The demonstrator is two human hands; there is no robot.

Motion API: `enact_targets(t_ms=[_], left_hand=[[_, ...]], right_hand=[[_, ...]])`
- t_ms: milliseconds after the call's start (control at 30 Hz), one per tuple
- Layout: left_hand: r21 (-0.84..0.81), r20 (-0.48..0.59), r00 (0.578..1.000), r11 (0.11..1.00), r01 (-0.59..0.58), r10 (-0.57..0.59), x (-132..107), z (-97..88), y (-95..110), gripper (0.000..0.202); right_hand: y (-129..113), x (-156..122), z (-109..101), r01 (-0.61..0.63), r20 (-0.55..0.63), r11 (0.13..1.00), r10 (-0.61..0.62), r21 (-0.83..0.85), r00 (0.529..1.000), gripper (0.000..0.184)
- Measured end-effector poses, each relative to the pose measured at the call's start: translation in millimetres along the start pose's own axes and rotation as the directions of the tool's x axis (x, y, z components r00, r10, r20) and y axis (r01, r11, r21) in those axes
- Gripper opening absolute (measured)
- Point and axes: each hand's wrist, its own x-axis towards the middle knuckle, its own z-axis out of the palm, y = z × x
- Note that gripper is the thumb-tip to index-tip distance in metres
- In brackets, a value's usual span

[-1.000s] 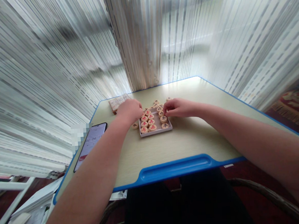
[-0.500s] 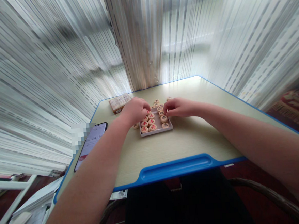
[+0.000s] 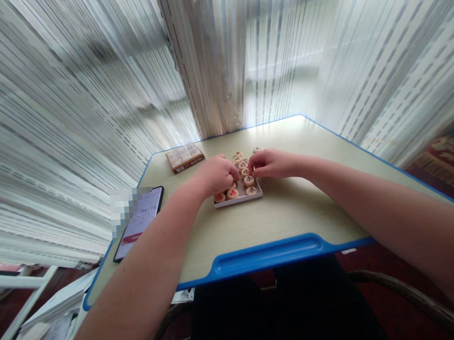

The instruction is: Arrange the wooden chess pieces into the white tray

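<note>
A shallow white tray (image 3: 240,201) of round wooden xiangqi pieces stands at the middle of the table. Black-marked pieces (image 3: 249,181) line its right side, and red-marked pieces (image 3: 232,194) show at its front left. My left hand (image 3: 220,174) is over the tray's left and middle part, its fingers curled down and closed; what they grip is hidden. At the tray's right edge, my right hand (image 3: 270,163) has its thumb and fingertips bent together against a black-marked piece (image 3: 245,172). The left hand covers most of the red-marked pieces.
Behind the tray lie several loose pieces (image 3: 237,154), one of them (image 3: 257,149) apart to the right. A flat printed box (image 3: 185,156) rests at the back left. A phone (image 3: 140,217) with a lit timer lies along the left edge. The table (image 3: 284,212) has a blue rim.
My left hand has moved right and a little toward me, from the tray's back left corner to over its middle, now covering more red-marked pieces. My right hand has barely moved.
</note>
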Motion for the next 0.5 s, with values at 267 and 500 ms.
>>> enact_targets(t_ms=[267,500], left_hand=[[-0.039,0.002,0.998,0.997,0.062,-0.062,0.0,1.4,-5.8,0.04],[-0.05,-0.108,0.994,0.999,0.018,-0.023,0.5,4.4,-3.4,0.039]], right_hand=[[-1.2,-0.9,-0.1,-0.004,0.0,1.0,0.004,-0.001,1.0,0.017],[-1.6,-0.8,0.2,0.008,0.009,1.0,-0.008,0.011,1.0,0.02]])
